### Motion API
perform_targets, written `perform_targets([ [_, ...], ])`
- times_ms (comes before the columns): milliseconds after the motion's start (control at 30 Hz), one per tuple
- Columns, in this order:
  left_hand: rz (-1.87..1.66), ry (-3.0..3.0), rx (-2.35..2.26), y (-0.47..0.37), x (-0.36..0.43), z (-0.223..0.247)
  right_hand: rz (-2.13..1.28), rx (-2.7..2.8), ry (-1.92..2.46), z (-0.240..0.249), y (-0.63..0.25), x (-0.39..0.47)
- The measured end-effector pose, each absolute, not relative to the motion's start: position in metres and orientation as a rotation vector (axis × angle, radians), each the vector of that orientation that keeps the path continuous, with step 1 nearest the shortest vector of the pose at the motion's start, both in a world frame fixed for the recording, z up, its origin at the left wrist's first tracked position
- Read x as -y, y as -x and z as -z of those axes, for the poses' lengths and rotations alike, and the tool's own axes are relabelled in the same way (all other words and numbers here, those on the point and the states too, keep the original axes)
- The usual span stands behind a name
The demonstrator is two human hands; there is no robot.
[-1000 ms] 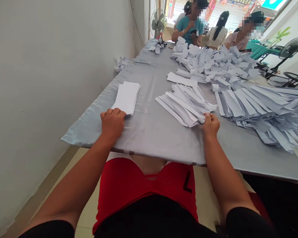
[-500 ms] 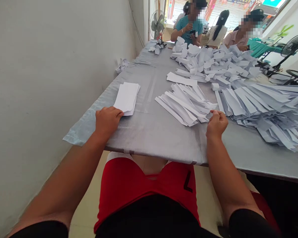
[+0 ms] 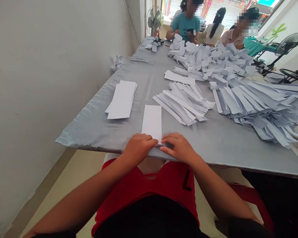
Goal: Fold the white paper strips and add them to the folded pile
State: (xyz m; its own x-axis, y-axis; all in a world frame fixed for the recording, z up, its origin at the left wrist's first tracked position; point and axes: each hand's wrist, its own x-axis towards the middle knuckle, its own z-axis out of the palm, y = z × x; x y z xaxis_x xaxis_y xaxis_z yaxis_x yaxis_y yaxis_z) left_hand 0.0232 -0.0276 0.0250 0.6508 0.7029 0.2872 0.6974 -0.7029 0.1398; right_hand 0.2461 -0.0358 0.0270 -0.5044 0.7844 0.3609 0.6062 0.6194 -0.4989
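Note:
A white paper sheet (image 3: pixel 152 120) lies lengthwise in front of me near the table's front edge. My left hand (image 3: pixel 141 148) is closed on its near end, fingers over the paper. At the sheet's near right corner is my right hand (image 3: pixel 177 147), thumb and fingers apart with a gap between them. To the left sits a small stack of white paper sheets (image 3: pixel 121 99). A pile of folded paper strips (image 3: pixel 182 104) is fanned out to the right of the sheet.
The table has a silver-grey cloth (image 3: pixel 96 129). A larger pile of folded paper (image 3: pixel 253 105) lies at the right, with a heap of paper pieces (image 3: pixel 211 59) behind it. Several people sit at the far end. A wall (image 3: pixel 52 72) runs along the left.
My left hand has moved right from the stack, and a sheet now lies before me. My right hand has come left from the folded strips to this sheet, its fingers now apart.

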Motion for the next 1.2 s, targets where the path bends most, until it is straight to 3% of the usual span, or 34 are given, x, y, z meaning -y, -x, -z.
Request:
perform_targets([
  [400, -0.736, -2.479, -1.298, -0.017, 0.023, -0.005, -0.449, 2.224, 1.379, -0.008, -0.233, 0.03],
  [633, -1.082, -2.705, -1.424, -0.023, 0.069, -0.014, -0.42, 2.204, 1.433, -0.007, -0.229, 0.031],
  [867, -0.776, -2.786, -1.522, -0.033, 0.098, -0.002, -0.405, 2.222, 1.433, -0.006, -0.23, 0.03],
  [1200, -0.655, -2.76, -1.54, -0.03, 0.097, 0.008, -0.387, 2.199, 1.435, -0.002, -0.23, 0.029],
])
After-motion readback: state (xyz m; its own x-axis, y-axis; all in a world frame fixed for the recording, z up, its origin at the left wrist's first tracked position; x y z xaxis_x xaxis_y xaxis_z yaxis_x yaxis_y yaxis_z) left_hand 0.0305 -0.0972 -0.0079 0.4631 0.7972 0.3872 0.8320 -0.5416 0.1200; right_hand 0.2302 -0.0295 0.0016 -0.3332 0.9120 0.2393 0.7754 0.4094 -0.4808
